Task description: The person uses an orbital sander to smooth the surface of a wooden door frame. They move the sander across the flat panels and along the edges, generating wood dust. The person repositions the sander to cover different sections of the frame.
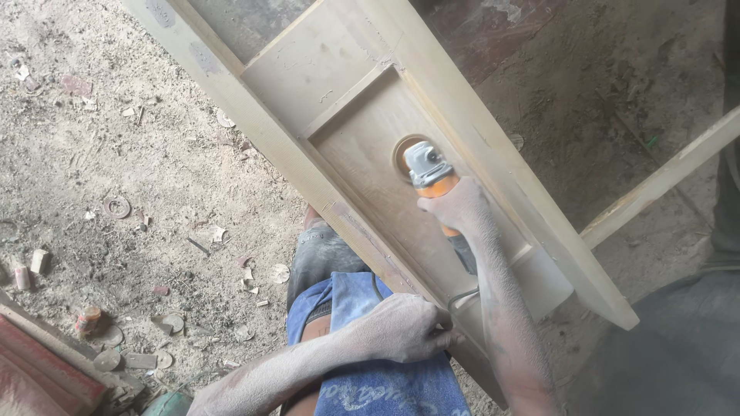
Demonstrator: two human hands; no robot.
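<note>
- Fingers of the right hand [455, 206] were wrapped tight around the orange body of an angle grinder [433, 181], clamped just behind its grey gear head.
- Grinder disc [402, 154] lay flat on the sunken panel of a wooden door frame [370, 146], near the cross rail at the panel's upper end.
- Judged from its metal head and motor body, the grinder would handle as a stiff, fairly heavy tool that tugs sideways; the orange barrel looked like the surest place to hold it, well clear of the disc.
- Right forearm ran straight and extended from the lower edge of view up over the door frame, wrist bent slightly down, dust coating the skin.
- Left hand [407, 327] was closed on the near edge of the door frame, below the grinder, bracing the wood; its fingertips were hidden behind the edge.
- Door frame looked rigid, heavy and dusty, resting tilted across the person's blue-clothed lap [362, 308].
- Dirt floor [116, 154] left of the door frame was strewn with wood scraps and worn discs.
</note>
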